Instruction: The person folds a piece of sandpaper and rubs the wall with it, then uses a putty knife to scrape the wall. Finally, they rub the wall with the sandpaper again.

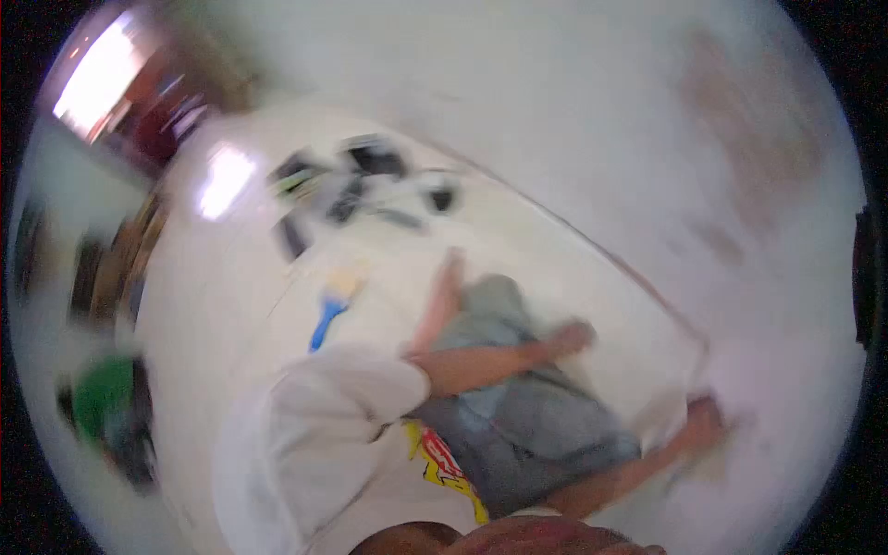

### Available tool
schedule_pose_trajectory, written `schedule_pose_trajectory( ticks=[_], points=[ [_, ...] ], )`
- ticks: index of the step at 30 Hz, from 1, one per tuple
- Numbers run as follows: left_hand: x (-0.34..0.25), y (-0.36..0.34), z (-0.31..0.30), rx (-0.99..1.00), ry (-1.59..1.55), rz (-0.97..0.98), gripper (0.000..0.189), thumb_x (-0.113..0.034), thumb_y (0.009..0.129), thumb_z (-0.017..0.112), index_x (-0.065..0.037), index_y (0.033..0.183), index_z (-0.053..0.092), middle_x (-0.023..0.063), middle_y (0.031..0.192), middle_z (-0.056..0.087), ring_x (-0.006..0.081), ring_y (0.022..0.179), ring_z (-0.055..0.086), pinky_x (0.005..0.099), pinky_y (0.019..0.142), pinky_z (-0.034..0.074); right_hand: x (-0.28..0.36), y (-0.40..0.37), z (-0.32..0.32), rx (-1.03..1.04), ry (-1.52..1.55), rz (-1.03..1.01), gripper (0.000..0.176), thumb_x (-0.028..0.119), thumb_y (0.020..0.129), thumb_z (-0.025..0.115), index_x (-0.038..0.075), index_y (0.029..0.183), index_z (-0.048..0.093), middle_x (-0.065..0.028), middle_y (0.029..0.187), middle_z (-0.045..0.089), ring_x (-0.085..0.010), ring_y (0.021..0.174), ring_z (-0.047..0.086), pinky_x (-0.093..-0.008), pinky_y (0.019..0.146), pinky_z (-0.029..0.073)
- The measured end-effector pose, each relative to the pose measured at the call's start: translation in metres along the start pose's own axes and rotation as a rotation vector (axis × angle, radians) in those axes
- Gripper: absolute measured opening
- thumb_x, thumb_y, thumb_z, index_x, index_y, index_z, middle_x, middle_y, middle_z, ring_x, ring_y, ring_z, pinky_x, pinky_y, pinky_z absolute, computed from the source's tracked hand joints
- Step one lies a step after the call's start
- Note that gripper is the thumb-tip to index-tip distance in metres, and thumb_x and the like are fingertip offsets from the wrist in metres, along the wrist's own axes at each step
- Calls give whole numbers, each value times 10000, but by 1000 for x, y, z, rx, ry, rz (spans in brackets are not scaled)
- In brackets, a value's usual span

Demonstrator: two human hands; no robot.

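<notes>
Right hand: out to the right (705,421), low beside the wall (592,120); the fingers look bent in, but the blur is too strong for me to tell whether they pinch or merely rest.
Pale thing: a smeared, light-coloured shape (710,465) right at that hand, perhaps a flat tool, its contact with the wall unclear.
Left hand: farther left (573,339), above the grey trousers (555,444); it looks loosely curled, nothing seen in it, though I can't tell how far the fingers are spread.
Wall: mostly pale, with brownish patches (758,139) on the far right side; I can't make out which parts have been worked over and which remain.
Blue-handled brush: on the floor (231,305) to the left, nobody's hand on it (326,321), its pale end pointing far.
Dark items: a blurred scatter (373,155) on the floor, farther off.
Green thing: rounded, at the left edge (104,390), too smeared to name.
</notes>
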State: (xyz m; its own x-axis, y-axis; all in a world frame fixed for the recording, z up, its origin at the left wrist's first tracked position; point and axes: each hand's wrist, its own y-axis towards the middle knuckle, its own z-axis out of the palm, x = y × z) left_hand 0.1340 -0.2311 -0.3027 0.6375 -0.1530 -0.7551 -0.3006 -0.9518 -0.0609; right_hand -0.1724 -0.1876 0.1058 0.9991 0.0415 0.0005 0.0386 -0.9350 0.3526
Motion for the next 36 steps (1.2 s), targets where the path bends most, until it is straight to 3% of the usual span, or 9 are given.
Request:
schedule_pose_trajectory(
  ticks=[2,7,18,20,23,28,31,32,36],
  points=[
    [-121,-60,-119,-303,-978,-386,301,-243,913,544,15,1054,611,82,1034,631,235,813,625,393,678,549,32,15,7,-315,229,85,425,310,935,591,-33,1183,551,-211,1125,602,-348,1040,584,-447,957,440],
    [-165,-83,-172,-317,-918,-516,274,-248,892,577,-22,1043,607,83,829,650,181,609,593,322,457,490,74,9,-5,-457,382,155,422,306,941,583,-38,1184,562,-210,1125,612,-347,1034,591,-443,955,443],
    [-179,-97,-176,-257,-876,-490,298,-287,929,538,-37,1084,586,86,885,651,180,634,579,317,468,471,61,7,32,-497,584,145,418,299,953,566,-48,1187,583,-208,1126,631,-344,1021,604,-433,950,449],
    [-181,-96,-174,-238,-884,-468,295,-286,930,538,-40,1085,586,88,896,649,177,641,578,311,472,471,31,15,68,0,681,172,367,234,980,516,2,1255,583,-209,1147,627,-351,990,614,-419,881,489],
    [-170,-84,-165,-222,-846,-450,300,-284,931,534,-36,1091,586,87,903,644,178,642,574,314,479,477,67,7,22,35,737,-131,396,235,1008,459,1,1320,533,-221,1147,636,-352,996,622,-427,895,485],
    [-147,-60,-151,-154,-1026,-422,300,-255,897,572,-34,1099,595,70,894,637,173,643,568,315,494,487,58,10,2,-130,111,-239,406,129,975,445,89,1376,493,-156,1319,562,-307,1213,528,-436,1071,357],
    [-110,-48,-109,-178,-1067,-50,327,-299,907,538,-69,1129,606,45,903,642,157,679,579,307,541,499,43,4,-45,-348,-165,-320,482,-60,878,497,102,1332,529,-69,1377,533,-325,1296,465,-437,1089,377],
    [-120,-62,-110,-212,-1361,-163,348,-325,933,491,-72,1141,607,35,933,641,150,706,576,312,591,512,48,1,-73,-334,-105,-353,511,-95,856,484,93,1329,531,-86,1389,520,-332,1320,437,-462,1097,363],
    [-130,-83,-117,-65,-1081,-206,365,-378,956,476,-96,1138,619,28,1006,626,120,813,548,302,705,476,21,-20,-129,-76,-401,-251,566,-63,810,521,27,1368,480,-159,1438,445,-322,1376,358,-438,1141,310]
  ],
)
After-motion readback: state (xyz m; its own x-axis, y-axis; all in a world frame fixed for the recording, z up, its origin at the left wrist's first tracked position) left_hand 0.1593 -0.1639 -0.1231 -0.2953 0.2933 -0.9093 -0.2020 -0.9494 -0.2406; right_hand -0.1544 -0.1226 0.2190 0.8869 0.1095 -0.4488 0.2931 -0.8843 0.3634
